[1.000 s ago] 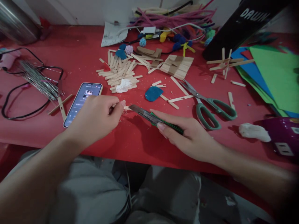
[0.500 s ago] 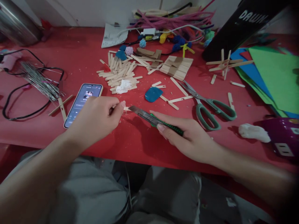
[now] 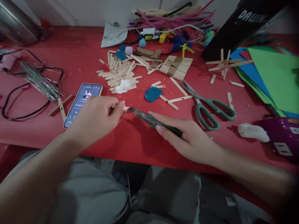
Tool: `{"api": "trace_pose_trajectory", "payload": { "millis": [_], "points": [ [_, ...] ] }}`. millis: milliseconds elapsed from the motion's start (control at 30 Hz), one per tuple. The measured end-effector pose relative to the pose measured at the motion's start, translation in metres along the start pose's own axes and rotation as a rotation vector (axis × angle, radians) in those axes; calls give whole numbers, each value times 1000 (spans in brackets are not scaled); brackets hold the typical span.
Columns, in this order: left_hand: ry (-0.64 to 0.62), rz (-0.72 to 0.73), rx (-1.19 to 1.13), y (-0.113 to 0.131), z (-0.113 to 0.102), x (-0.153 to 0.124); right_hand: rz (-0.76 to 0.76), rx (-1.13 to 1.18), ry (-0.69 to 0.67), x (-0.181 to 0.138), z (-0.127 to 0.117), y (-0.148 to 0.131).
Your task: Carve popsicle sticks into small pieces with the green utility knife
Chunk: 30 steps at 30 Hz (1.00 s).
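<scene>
My left hand [image 3: 100, 116] is closed in a pinch on a wooden craft stick [image 3: 126, 108], of which only a short end shows past the thumb. In my right hand [image 3: 182, 133] is a utility knife [image 3: 149, 119] with a green handle, its blade pointing left. The blade tip lies at the stick's exposed end; whether it cuts into the wood I cannot tell. Small shavings are scattered on the red table [image 3: 130, 143] beneath. Just behind the left hand lies a phone [image 3: 81, 101] with its screen lit, partly covered by that hand.
A pile of craft sticks [image 3: 121, 73] lies beyond the hands, near a blue flat piece [image 3: 153, 94]. Open scissors [image 3: 207, 107] rest to the right, before a black bottle [image 3: 231, 31] and coloured paper [image 3: 275, 71]. Metallic stems [image 3: 39, 79] and a purple power strip [image 3: 282, 137] flank the workspace.
The knife and my right hand have shifted very slightly left. Both hands keep their grips, and the other things stay in place.
</scene>
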<state>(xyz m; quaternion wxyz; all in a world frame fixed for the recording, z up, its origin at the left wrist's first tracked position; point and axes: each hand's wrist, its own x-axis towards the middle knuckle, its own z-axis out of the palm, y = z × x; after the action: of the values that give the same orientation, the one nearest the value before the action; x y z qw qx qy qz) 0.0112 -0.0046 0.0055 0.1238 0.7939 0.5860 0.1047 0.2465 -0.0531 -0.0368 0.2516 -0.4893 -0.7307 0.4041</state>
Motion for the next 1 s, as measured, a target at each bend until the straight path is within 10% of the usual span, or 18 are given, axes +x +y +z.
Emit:
{"api": "trace_pose_trajectory", "payload": {
  "millis": [1000],
  "points": [
    [-4,-21,15,1,0,0,5,-20,42,1,1,2]
  ]
}}
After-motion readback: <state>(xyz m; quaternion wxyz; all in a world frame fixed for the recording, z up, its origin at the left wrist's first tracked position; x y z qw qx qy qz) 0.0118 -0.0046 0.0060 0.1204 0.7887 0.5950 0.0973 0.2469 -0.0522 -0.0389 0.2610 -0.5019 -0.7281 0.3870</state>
